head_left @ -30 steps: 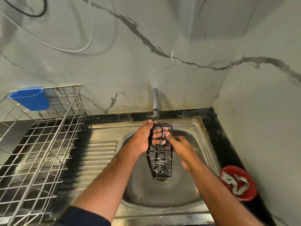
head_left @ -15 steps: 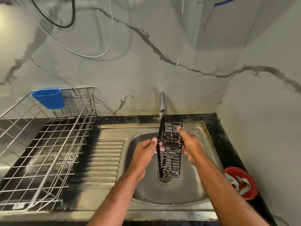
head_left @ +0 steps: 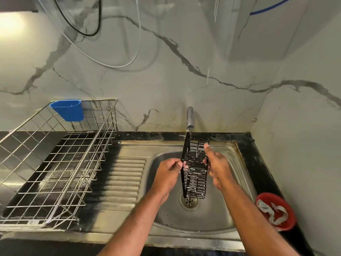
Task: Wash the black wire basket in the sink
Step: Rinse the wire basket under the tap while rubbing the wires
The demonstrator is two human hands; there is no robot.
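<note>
While the basket (head_left: 195, 169) hangs upright over the drain (head_left: 189, 201), left hand (head_left: 168, 173) pinches its left edge and right hand (head_left: 217, 167) grips its right.

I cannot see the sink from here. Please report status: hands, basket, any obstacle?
Left hand pinches the black wire basket at its left edge; right hand grips its right side. Basket upright over steel sink drain, under tap. No obstacle.
</note>
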